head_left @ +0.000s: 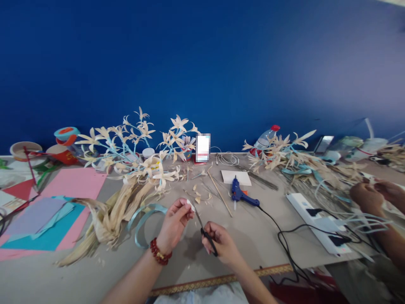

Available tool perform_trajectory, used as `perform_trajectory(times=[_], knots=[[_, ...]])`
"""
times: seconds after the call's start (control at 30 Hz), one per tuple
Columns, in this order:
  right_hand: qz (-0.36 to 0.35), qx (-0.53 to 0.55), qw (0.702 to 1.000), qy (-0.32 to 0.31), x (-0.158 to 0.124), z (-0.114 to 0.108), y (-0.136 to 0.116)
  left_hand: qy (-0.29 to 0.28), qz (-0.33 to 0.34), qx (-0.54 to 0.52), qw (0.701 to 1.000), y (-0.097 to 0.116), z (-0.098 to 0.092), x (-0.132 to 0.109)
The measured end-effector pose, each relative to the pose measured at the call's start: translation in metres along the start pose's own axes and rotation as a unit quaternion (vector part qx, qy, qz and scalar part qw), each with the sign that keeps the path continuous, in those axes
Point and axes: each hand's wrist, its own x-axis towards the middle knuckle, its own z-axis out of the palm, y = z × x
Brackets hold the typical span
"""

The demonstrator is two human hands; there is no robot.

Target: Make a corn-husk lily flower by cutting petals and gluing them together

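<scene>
Head view: small white piece [190,204], up over the bench [253,245] inboard of its front edge, looks light, soft, easy to crush, so pinch lightly at one end; black-handled scissors [201,229] just beside it should be stiff, best held by the loops. Left hand [176,217] has thumb and fingertips pinched on the piece, right hand [220,241] curls round the scissors' handles, blade gap unclear; both forearms reach over the front edge, converging.

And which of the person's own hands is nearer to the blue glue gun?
Right. The right hand, holding scissors, is on the near side of the blue glue gun, slightly left; the left hand, pinching a small white piece, is farther left.
</scene>
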Motion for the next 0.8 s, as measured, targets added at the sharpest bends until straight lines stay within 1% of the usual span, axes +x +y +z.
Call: perform_trajectory(times=[0.23, 0.37, 0.5, 0.63, 0.8], knots=[[-0.010, -0.011, 1.000, -0.003, -0.001, -0.001, 0.001, -0.006, 0.002, 0.006, 1.000, 0.000, -0.001, 0.000], [-0.004, -0.020, 1.000, 0.003, 0.000, -0.004, 0.006, -0.010, 0.007, 0.027, 1.000, 0.001, 0.000, -0.001], [-0.006, -0.028, 1.000, 0.005, -0.001, -0.007, 0.008, -0.021, 0.034, 0.083, 0.996, 0.003, 0.000, -0.003], [0.004, -0.037, 0.999, 0.002, -0.005, -0.011, 0.000, -0.030, 0.081, 0.161, 0.983, 0.003, -0.002, -0.005], [0.017, -0.048, 0.999, -0.020, -0.010, -0.016, -0.013, -0.060, 0.086, 0.214, 0.971, 0.004, -0.002, -0.007]])
